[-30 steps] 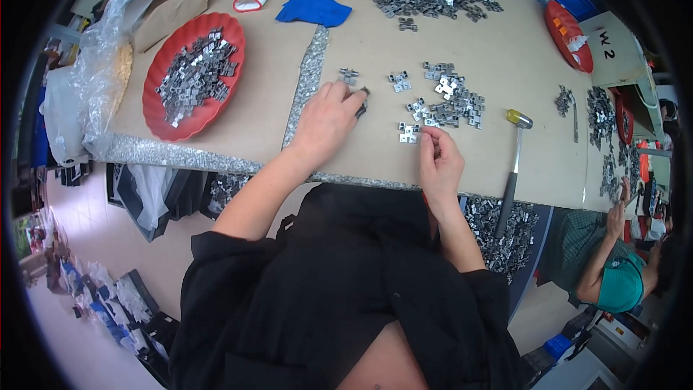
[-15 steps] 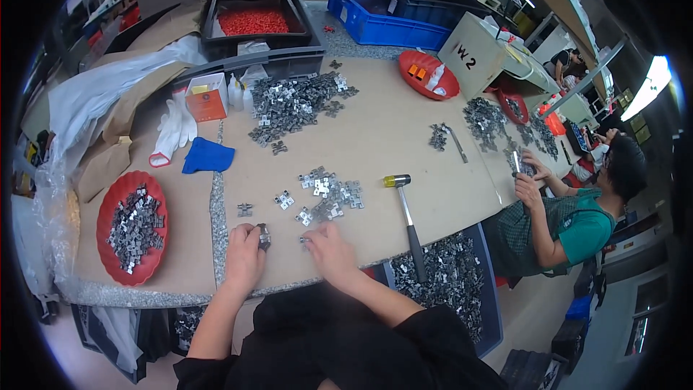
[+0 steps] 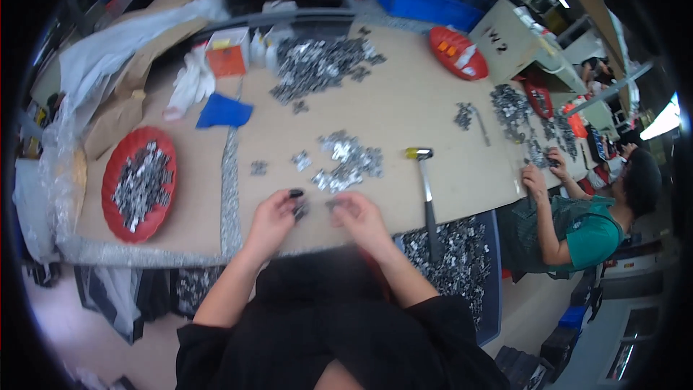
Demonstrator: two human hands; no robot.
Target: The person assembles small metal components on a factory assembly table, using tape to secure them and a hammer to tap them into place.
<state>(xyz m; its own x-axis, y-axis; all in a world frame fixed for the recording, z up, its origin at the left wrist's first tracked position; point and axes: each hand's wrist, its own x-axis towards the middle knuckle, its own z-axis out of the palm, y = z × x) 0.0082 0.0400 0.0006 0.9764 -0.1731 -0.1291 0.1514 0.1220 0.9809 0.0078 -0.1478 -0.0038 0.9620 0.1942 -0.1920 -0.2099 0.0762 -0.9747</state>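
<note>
Just beyond the cardboard-brown tabletop's (image 3: 375, 115) near edge, the person's two bare hands face each other, a little apart. The left hand (image 3: 270, 222) pinches a dark grey metal piece (image 3: 300, 211) between thumb and fingers; blur hides its exact shape. The right hand (image 3: 361, 220) appears to pinch a small grey metal fitting (image 3: 333, 204) at its fingertips, on the side facing the left hand.

To the right of the right-hand grip, a mallet with a yellow-and-black head, a bright shaft and a black handle (image 3: 427, 198) lies with its handle reaching over a blue-grey bin (image 3: 497, 267) of metal parts. Just past both grips lie a loose cluster of shiny metal pieces (image 3: 350, 162) and two single ones, one silver (image 3: 301, 161), one greyer (image 3: 258, 167). Left of the left hand is a red scalloped dish (image 3: 130, 143) of similar parts; farther off are a blue cloth (image 3: 224, 111) and a large grey heap of parts (image 3: 321, 65).

A fingertip hold this small could slip, dropping a part over the near edge. The right forearm, swinging outward, could knock the overhanging handle and tip the mallet into the bin.
</note>
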